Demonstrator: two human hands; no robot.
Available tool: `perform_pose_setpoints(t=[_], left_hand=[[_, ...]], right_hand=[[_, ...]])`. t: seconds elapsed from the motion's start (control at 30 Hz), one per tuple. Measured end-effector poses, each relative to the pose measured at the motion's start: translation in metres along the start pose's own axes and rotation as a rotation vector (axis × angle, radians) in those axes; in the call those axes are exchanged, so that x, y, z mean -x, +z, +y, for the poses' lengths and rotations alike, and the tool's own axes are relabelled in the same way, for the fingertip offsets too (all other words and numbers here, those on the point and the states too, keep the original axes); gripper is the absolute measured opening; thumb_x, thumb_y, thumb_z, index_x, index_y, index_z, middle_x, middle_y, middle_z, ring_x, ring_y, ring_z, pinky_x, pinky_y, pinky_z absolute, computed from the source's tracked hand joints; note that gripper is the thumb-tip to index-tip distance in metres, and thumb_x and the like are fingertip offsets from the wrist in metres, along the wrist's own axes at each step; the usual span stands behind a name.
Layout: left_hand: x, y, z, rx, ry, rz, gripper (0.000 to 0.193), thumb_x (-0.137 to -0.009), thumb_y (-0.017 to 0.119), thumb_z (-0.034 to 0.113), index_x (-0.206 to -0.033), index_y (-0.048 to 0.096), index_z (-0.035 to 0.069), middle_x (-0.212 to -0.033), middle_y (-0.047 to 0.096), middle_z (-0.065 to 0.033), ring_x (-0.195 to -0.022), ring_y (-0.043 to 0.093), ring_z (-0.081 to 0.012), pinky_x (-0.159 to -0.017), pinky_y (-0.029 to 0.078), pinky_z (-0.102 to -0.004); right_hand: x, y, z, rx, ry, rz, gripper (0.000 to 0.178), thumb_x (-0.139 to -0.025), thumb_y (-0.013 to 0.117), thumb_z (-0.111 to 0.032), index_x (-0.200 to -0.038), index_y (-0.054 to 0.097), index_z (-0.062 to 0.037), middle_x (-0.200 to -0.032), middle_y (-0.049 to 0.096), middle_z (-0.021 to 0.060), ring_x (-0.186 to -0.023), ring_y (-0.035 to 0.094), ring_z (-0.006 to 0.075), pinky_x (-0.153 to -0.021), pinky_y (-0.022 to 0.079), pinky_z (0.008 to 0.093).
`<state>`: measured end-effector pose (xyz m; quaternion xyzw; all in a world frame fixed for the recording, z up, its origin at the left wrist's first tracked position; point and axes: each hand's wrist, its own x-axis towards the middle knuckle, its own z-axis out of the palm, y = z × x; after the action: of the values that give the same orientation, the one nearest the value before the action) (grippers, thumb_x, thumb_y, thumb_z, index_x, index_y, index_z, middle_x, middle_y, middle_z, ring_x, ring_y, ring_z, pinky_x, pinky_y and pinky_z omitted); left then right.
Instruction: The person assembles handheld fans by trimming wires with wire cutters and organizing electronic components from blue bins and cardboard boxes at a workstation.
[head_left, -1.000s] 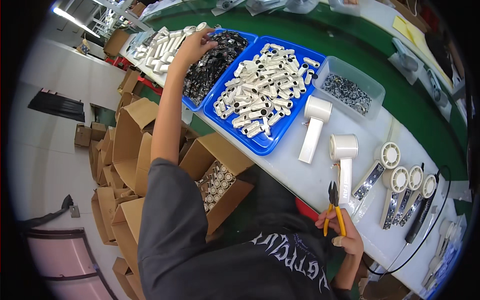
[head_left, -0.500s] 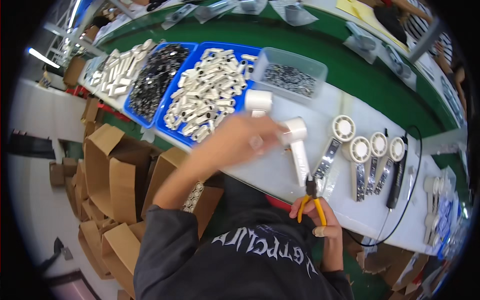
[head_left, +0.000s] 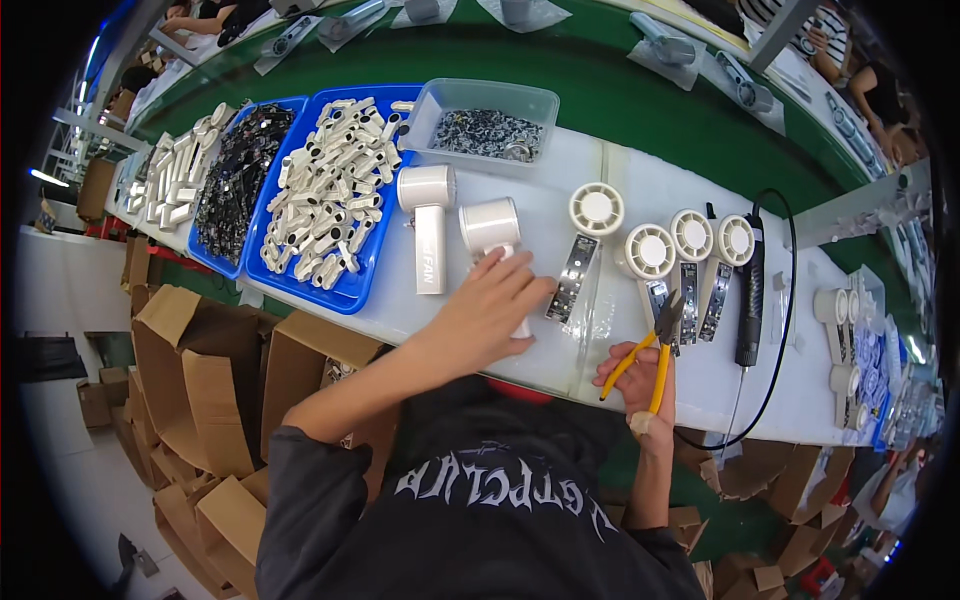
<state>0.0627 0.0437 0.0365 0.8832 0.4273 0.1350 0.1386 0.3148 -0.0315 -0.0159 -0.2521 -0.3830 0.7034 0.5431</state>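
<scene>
My left hand (head_left: pixel 490 312) is closed over the handle of a white handheld fan (head_left: pixel 488 222), which lies on the white table with its round head showing beyond the fingers. A second white fan (head_left: pixel 428 230) rests just left of it. Yellow-handled cutting pliers (head_left: pixel 668 322) sit in my right hand (head_left: pixel 640 388), by the table's near edge, their dark jaws pointing up and away. Beyond the pliers stand out several fans with round grilles (head_left: pixel 649 251) and uncovered circuit boards in their handles. One more such fan (head_left: pixel 596 210) lies between my hands.
To the left are a blue tray (head_left: pixel 352 295) of white handle parts, a blue tray (head_left: pixel 232 268) of dark parts and a clear bin (head_left: pixel 490 95) of small metal parts. A black corded tool (head_left: pixel 750 300) lies right. Cardboard boxes (head_left: pixel 215 400) crowd the floor at left.
My left hand, blurred above the fans before, has come down onto the handle of one. The whole view has shifted, and the right hand still holds the pliers.
</scene>
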Motion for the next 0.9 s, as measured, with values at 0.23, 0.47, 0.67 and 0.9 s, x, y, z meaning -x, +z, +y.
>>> perform_pose_setpoints(t=[0.23, 0.47, 0.67, 0.9], left_hand=[[0.003, -0.029, -0.037, -0.194, -0.091, -0.13, 0.043, -0.071, 0.067, 0.016, -0.11, 0.051, 0.01, -0.109, 0.053, -0.0107, -0.128, 0.038, -0.0283, -0.108, 0.027, -0.0473], [-0.032, -0.013, 0.031, 0.045, -0.182, 0.069, 0.048, -0.079, 0.063, 0.019, -0.122, 0.045, 0.007, -0.1, 0.055, -0.0129, -0.086, 0.057, -0.0285, -0.077, 0.045, -0.0374], [-0.04, 0.022, 0.028, 0.442, -0.375, 0.108, 0.063, -0.078, 0.068, 0.021, -0.131, 0.036, 0.007, -0.099, 0.056, -0.0151, -0.07, 0.059, -0.0298, -0.065, 0.049, -0.0357], [0.006, 0.027, 0.048, 1.031, -0.57, 0.044, 0.073, -0.072, 0.073, 0.017, -0.132, 0.034, 0.007, -0.1, 0.056, -0.0155, -0.067, 0.06, -0.0304, -0.065, 0.05, -0.0376]], right_hand=[[0.0, -0.002, 0.0, 0.01, -0.006, -0.021, 0.08, -0.044, 0.051, -0.002, -0.123, 0.038, -0.007, -0.121, 0.044, 0.0214, -0.099, 0.053, 0.0314, -0.083, 0.046, 0.0434], [-0.002, -0.005, 0.0, -0.021, 0.009, -0.034, 0.08, -0.044, 0.052, -0.002, -0.123, 0.038, -0.0069, -0.12, 0.044, 0.0222, -0.099, 0.053, 0.0313, -0.082, 0.047, 0.043], [-0.001, -0.001, -0.001, -0.024, 0.012, 0.016, 0.079, -0.045, 0.053, -0.004, -0.123, 0.038, -0.0065, -0.121, 0.044, 0.0224, -0.099, 0.053, 0.0315, -0.082, 0.047, 0.0429], [-0.006, 0.005, -0.001, -0.024, -0.01, -0.006, 0.079, -0.047, 0.055, -0.008, -0.124, 0.038, -0.0059, -0.121, 0.045, 0.0227, -0.098, 0.054, 0.0321, -0.081, 0.047, 0.0425]])
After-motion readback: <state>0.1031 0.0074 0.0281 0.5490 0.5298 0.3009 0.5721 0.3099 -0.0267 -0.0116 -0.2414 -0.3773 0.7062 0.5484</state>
